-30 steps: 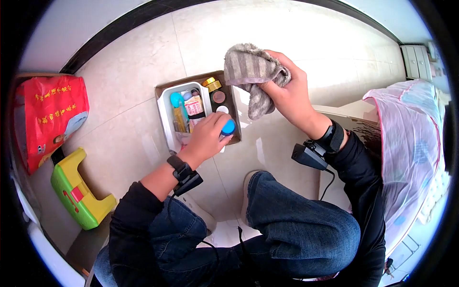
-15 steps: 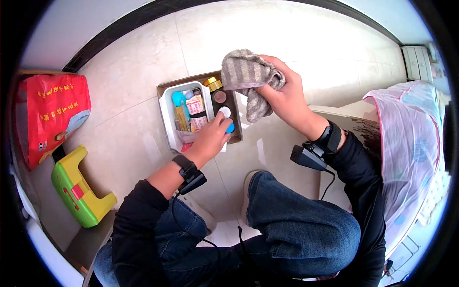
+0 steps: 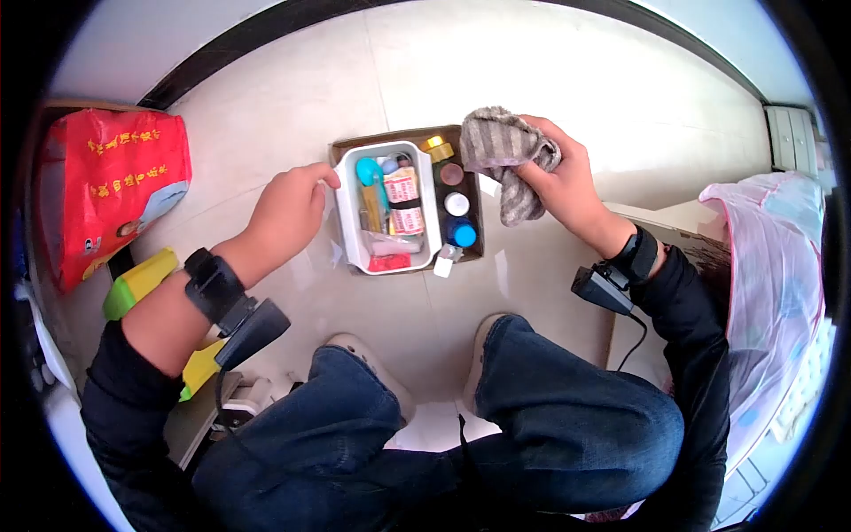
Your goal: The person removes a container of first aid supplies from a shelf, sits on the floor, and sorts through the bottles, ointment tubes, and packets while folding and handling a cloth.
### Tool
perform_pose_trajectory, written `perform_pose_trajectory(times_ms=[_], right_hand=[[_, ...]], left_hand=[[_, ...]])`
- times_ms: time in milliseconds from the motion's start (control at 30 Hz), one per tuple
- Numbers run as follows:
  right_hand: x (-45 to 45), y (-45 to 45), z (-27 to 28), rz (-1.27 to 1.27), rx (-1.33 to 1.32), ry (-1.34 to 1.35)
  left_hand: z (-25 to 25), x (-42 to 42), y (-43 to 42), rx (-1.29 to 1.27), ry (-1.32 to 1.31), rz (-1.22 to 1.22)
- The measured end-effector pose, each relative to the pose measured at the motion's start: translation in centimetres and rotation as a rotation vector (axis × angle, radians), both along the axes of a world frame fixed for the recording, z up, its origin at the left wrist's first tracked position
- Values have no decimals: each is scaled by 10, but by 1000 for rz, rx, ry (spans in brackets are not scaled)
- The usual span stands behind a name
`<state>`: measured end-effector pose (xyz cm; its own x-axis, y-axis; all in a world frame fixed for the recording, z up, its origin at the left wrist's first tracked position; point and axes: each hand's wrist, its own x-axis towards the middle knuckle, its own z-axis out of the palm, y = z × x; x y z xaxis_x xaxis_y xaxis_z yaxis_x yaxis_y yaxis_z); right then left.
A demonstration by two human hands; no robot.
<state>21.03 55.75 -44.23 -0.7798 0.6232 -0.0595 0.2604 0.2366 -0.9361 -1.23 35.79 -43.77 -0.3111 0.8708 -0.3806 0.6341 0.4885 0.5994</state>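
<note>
My right hand (image 3: 557,177) is closed around a grey striped cloth (image 3: 503,146), held above the floor to the right of a cardboard box (image 3: 355,140). In the box sits a white plastic tray (image 3: 347,217) with a turquoise item (image 3: 367,170), red-and-white packets (image 3: 405,204) and a red packet (image 3: 389,262). Along its right side stand a white-capped bottle (image 3: 456,205), a blue-capped bottle (image 3: 461,232) and a gold-lidded jar (image 3: 437,148). My left hand (image 3: 288,208) has curled fingers, with the fingertips at the left edge of the box; whether they grip it is hidden.
A red bag (image 3: 124,186) with yellow lettering stands at the left. Below it, my left forearm partly covers a green and yellow plastic stool (image 3: 142,275). Pale tiled floor (image 3: 567,80) surrounds the box. At the right hangs a translucent pinkish cover (image 3: 767,266).
My left hand has left the bottle caps and moved left to the box's left edge. The right hand still holds the cloth. The view has shifted slightly.
</note>
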Motion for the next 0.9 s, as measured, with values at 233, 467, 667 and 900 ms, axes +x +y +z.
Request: perform_pose_trajectory(times_ms=[233,467,667,900], right_hand=[[-13,11,26,78,29,-209],[-24,24,41,60,123,-218],[-34,31,56,57,181,-274],[-43,21,65,57,165,-281]], left_hand=[[-78,-7,7,-135,-250,239],[-102,24,13,-336,-411,137],[-86,28,17,-383,-353,53],[-116,28,27,-494,-621,222]])
